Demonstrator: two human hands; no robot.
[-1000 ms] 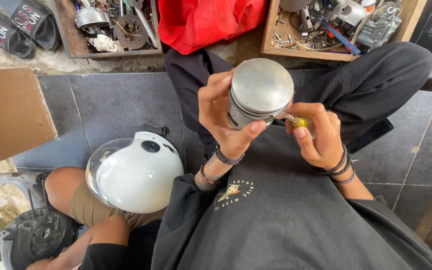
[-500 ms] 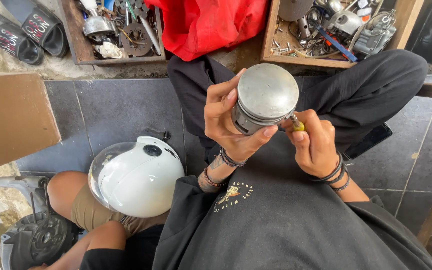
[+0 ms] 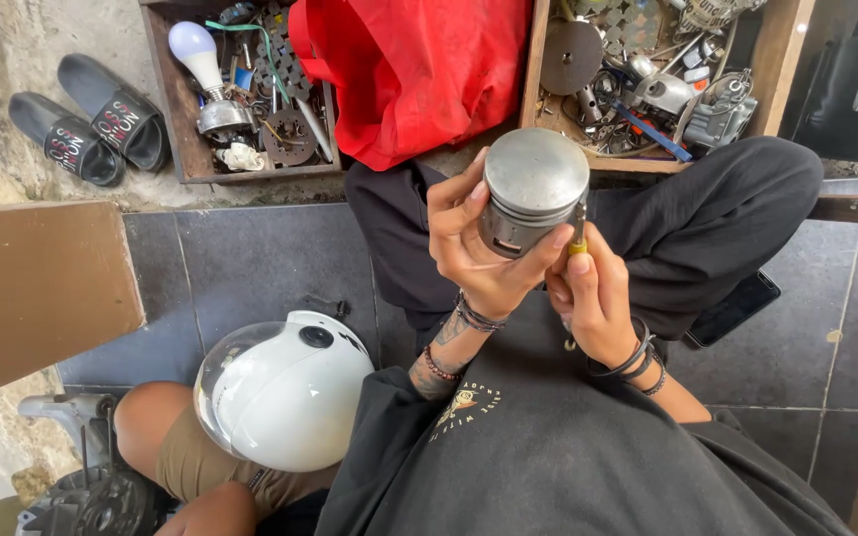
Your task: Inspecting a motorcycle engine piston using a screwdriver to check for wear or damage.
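Observation:
My left hand (image 3: 474, 253) grips a grey metal piston (image 3: 531, 191) by its side, crown facing up, above my lap. My right hand (image 3: 596, 293) holds a small tool with a yellow handle (image 3: 578, 243) whose tip touches the piston's right side, near the ring grooves. Both wrists carry dark bracelets. I sit cross-legged in black trousers (image 3: 707, 218) and a dark shirt.
A person in a white helmet (image 3: 285, 389) sits at my lower left. Wooden trays of metal parts (image 3: 250, 109) (image 3: 657, 79) and a red bag (image 3: 414, 69) lie ahead. Black sandals (image 3: 91, 124) rest at the upper left, a phone (image 3: 737, 308) at my right, cardboard (image 3: 37, 288) at the left.
The piston and both hands have stayed together in front of me, with the tool tip moving slightly along the piston's side. The view has shifted a little.

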